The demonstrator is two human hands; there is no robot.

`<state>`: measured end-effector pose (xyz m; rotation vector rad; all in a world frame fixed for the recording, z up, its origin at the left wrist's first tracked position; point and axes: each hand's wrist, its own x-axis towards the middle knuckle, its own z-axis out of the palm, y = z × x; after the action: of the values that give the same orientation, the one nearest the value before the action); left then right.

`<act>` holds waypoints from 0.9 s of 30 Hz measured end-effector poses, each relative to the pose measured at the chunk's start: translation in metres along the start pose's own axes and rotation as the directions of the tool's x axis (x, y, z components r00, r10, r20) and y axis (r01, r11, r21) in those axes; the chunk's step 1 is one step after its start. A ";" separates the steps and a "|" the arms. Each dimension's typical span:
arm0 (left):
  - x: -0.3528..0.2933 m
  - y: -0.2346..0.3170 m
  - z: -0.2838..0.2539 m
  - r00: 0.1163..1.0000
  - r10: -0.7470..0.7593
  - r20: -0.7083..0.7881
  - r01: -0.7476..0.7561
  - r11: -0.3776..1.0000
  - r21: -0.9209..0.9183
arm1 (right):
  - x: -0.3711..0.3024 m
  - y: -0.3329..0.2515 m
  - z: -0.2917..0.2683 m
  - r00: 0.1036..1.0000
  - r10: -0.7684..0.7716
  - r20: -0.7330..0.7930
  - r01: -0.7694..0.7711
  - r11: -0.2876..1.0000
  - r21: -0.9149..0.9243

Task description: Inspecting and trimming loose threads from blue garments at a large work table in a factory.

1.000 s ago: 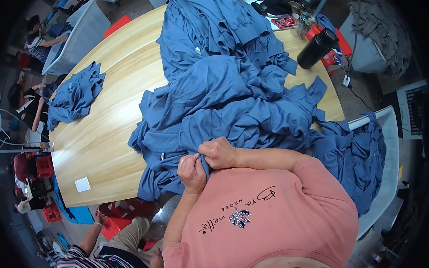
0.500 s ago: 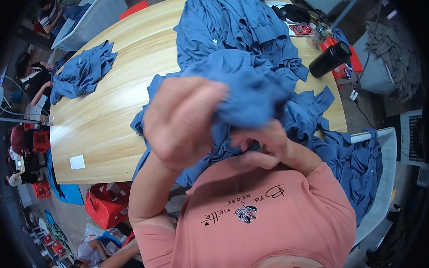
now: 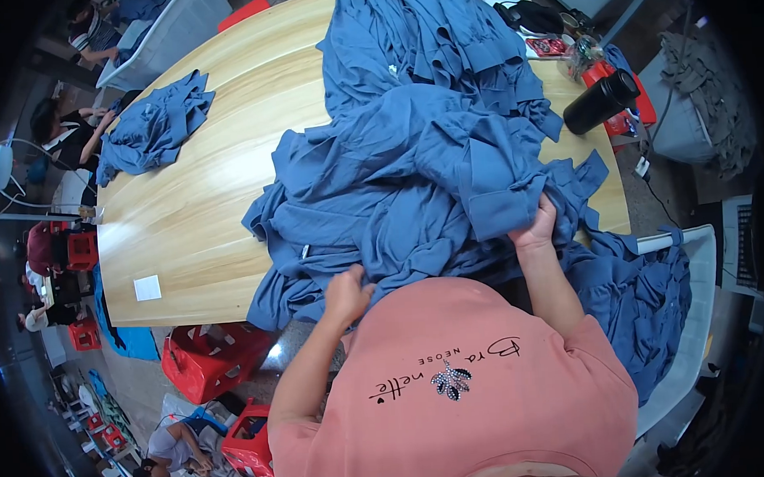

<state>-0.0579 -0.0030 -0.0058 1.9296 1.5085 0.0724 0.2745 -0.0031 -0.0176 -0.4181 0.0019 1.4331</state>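
Observation:
A rumpled heap of blue shirts (image 3: pixel 371 171) covers the near middle of the table. At the right of this heap, my right hand (image 3: pixel 535 226) is closed on a blue shirt (image 3: pixel 503 205), gripping a flat doubled panel; most of its fingers are hidden beneath the cloth. My left hand (image 3: pixel 348 297) is low at the heap's near edge, in front of my body. Its fingers are curled in beside the blue fabric, and whatever they may hold is hidden. A small white label (image 3: pixel 305 252) shows on the cloth a little above that hand.
The wooden table (image 3: pixel 197 236) carries another blue garment pile (image 3: pixel 155 129) at left and a white paper (image 3: pixel 147 288). A black bottle (image 3: pixel 600 102) stands at the right edge. A white bin (image 3: pixel 696 312) of blue garments is at right; red stools (image 3: pixel 205 362) stand at left.
Both hands were raised and blurred, with blue cloth bunched between them. Now they are lower and wider apart, left hand toward me, right hand to the right. The cloth lies on the heap.

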 end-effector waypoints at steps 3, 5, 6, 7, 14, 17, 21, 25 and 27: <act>-0.019 0.008 -0.007 0.942 0.278 -0.187 -0.277 0.960 0.031 | 0.011 0.007 0.000 0.997 -0.001 -0.077 0.000 1.000 -0.012; -0.034 0.020 -0.026 0.652 0.616 -0.442 -0.530 0.787 0.317 | 0.015 0.006 0.008 0.987 -0.027 -0.160 0.017 0.998 -0.063; -0.040 0.026 -0.036 0.640 0.633 -0.436 -0.540 0.774 0.332 | 0.015 0.005 0.011 0.995 -0.036 -0.096 0.025 0.993 -0.112; -0.042 0.031 -0.043 0.473 0.744 -0.473 -0.615 0.663 0.427 | 0.016 0.006 0.013 0.984 -0.038 -0.176 0.018 0.993 -0.113; -0.048 0.032 -0.063 0.164 0.857 -0.489 -0.578 0.485 0.656 | 0.013 0.004 -0.008 0.990 -0.041 -0.133 0.013 0.978 -0.210; -0.046 0.006 -0.064 0.295 0.782 -0.550 -0.406 0.623 0.668 | 0.003 -0.003 0.009 0.927 -0.199 -0.318 0.093 0.943 -0.319; -0.023 -0.041 -0.056 0.540 0.590 -0.601 -0.123 0.761 0.637 | -0.045 -0.028 0.086 0.966 -0.111 0.231 0.243 0.100 -0.965; -0.010 -0.048 -0.033 0.912 0.116 -0.392 0.029 0.938 0.345 | -0.086 -0.031 0.148 0.735 0.353 0.579 0.676 -0.432 -0.597; 0.004 -0.034 -0.026 0.779 0.280 -0.561 -0.169 0.955 0.242 | -0.083 -0.023 0.153 0.715 0.417 0.561 0.697 -0.363 -0.618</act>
<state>-0.0964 0.0160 -0.0049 2.3684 1.6951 0.7368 0.2462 -0.0411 0.1512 -1.2256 -2.1757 0.6533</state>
